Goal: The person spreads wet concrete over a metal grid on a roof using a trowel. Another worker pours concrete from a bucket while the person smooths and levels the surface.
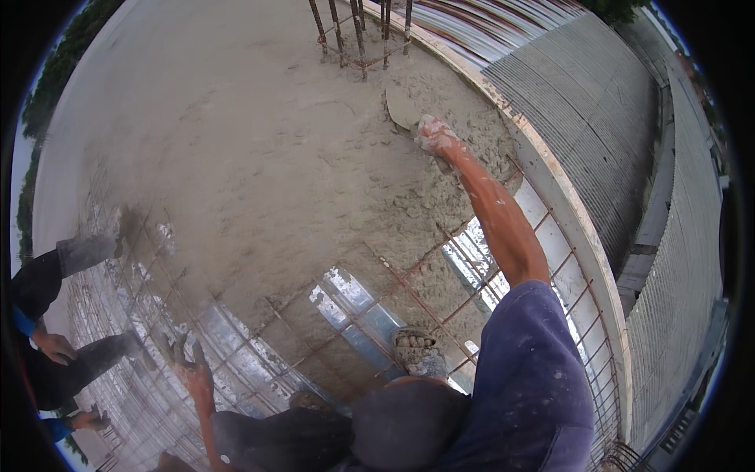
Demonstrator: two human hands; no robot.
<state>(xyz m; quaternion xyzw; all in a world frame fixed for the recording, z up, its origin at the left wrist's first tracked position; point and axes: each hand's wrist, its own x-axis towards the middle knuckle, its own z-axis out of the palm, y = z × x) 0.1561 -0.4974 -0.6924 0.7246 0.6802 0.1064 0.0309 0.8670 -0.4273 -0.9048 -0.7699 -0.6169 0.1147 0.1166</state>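
Note:
My right hand [436, 135], smeared with cement, grips the handle of a trowel. The trowel's blade [400, 110] rests on wet concrete [265, 141] near the slab's edge. Smoother concrete spreads to the left of the blade, while rough, lumpy concrete lies around my wrist and below it. Down at the lower left, my left hand [191, 366] is held with dirty fingers apart and nothing in it, over rebar mesh [407, 283] on shiny metal decking [348, 295]. My cement-covered foot [420, 351] stands among the bars.
Upright rebar column starters [360, 41] rise from the concrete ahead. Along the right runs an edge form board [566, 171], with corrugated roofs [584, 112] beyond it. At the left a co-worker's boots [88, 253] stand by the mesh; that person's hand [54, 347] hangs near the knee.

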